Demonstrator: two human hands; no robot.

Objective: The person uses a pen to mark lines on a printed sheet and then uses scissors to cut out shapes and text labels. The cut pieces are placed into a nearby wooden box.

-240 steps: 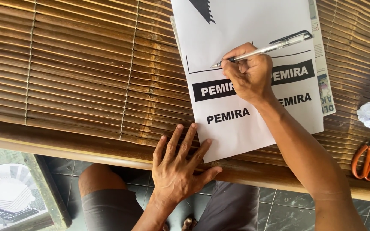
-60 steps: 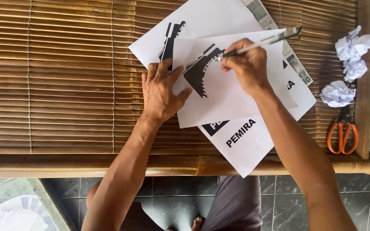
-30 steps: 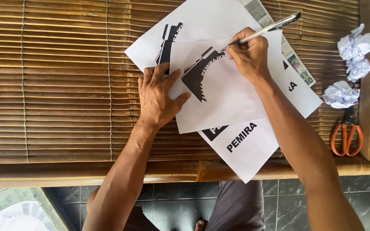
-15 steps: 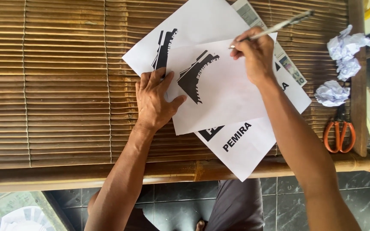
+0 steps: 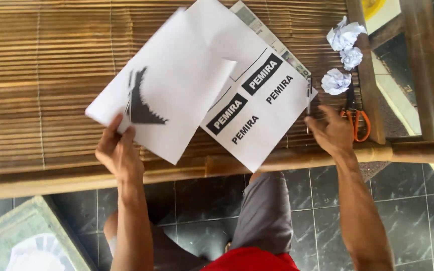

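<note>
The left hand (image 5: 119, 153) is pinching the lower left corner of a white sheet (image 5: 177, 95) between thumb and fingers, its grip clenched on the paper, and the sheet is tilting up off the slatted bamboo bench (image 5: 41, 75) so that it is reaching from the grip up and to the right, over the middle of the bench. A black jagged wedge shape (image 5: 141, 103) is showing on that sheet just above the fingers. Beneath it, a second white sheet (image 5: 264, 108) is lying flat and skewed, its lower corner hanging past the near edge of the bench; it is carrying two black rectangular labels with white lettering and two lines of black lettering beside them. A strip of newspaper (image 5: 264, 32) is peeking out from under this sheet along its upper right side. The right hand (image 5: 332, 133) is resting near the right edge of that flat sheet with its fingers spread, its grip released and grasping nothing, and a slim pen (image 5: 308, 95) is lying just above the fingertips on the sheet's edge. Toward the right end of the bench, orange-handled scissors (image 5: 355, 118) are lying close beside the right hand, with three crumpled paper balls (image 5: 342, 55) above them.
</note>
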